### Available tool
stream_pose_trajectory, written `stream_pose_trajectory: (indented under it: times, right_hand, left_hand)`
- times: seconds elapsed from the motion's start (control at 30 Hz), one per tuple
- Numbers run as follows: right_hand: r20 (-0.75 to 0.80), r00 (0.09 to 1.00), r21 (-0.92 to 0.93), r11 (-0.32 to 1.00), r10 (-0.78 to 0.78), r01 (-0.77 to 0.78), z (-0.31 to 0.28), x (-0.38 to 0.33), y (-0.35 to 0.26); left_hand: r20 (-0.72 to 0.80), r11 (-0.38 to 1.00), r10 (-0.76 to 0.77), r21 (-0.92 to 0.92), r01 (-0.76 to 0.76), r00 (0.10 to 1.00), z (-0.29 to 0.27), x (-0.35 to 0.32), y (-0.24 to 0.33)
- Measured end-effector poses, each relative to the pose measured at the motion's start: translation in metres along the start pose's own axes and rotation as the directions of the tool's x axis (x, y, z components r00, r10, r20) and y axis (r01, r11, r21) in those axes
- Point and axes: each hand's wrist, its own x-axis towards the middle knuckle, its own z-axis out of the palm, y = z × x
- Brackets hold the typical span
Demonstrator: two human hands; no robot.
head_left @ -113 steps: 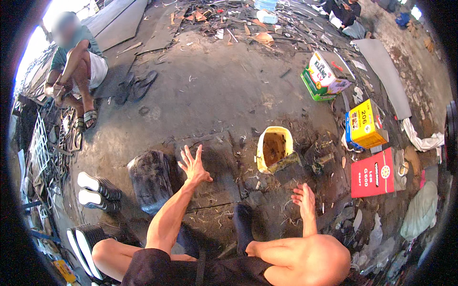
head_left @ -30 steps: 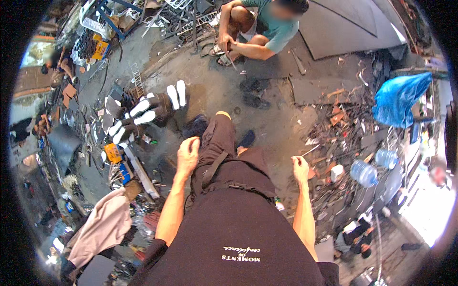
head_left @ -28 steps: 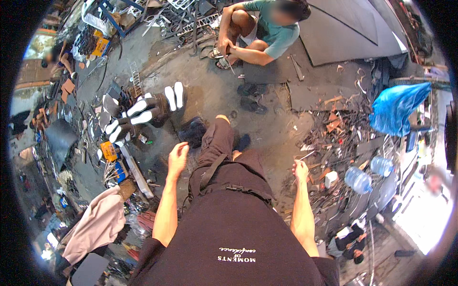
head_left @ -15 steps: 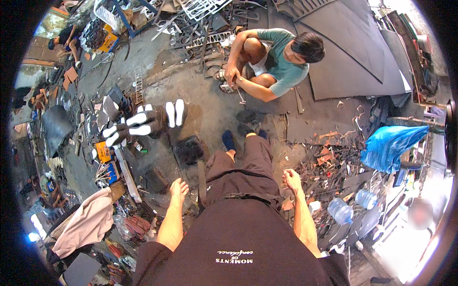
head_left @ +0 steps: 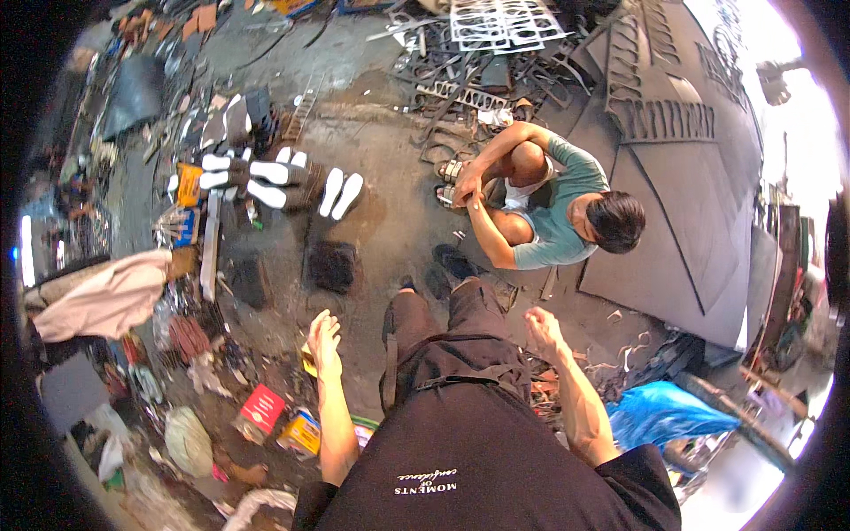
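My left hand [head_left: 325,342] hangs in the air left of my legs, palm partly inward. Its fingers are loosely bent and apart, with nothing in them. A yellow object [head_left: 308,362] shows on the floor just behind its wrist. My right hand [head_left: 544,333] is raised to the right of my thigh. The fingers there curl into a loose fist, and no object shows in it. On the floor ahead to the left, white sole-shaped pieces [head_left: 341,194] lie in pairs on dark stacks. Neither hand touches them.
A person in a green shirt [head_left: 567,217] squats ahead to the right. Behind them lie large dark sheets [head_left: 664,239]. A blue tarp [head_left: 664,416] is at lower right. A dark square block [head_left: 332,266], a red box [head_left: 262,408] and mixed scraps lie leftward.
My view has shifted and turned, so the squatting person and sheets sit lower and farther right. Red and yellow boxes now show near my left forearm. Both hands remain free of objects.
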Motion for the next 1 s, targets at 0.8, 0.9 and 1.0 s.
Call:
stream_pose_trajectory:
  times: [0.8,0.9,1.0]
  right_hand:
    - [0.639,0.653,-0.449,0.493,-0.405,0.745,-0.039,0.108,-0.266]
    - [0.695,0.673,-0.396,0.646,-0.254,0.653,-0.054,0.099,-0.264]
    - [0.680,0.671,-0.479,0.514,-0.296,0.712,-0.069,0.182,-0.173]
  left_hand:
    - [0.031,0.327,-0.664,-0.887,0.327,0.747,0.113,-0.286,-0.284]
    - [-0.256,0.523,-0.576,-0.845,0.110,0.776,0.113,-0.224,-0.267]
    - [-0.279,0.643,-0.513,-0.752,0.148,0.812,0.097,-0.185,-0.263]
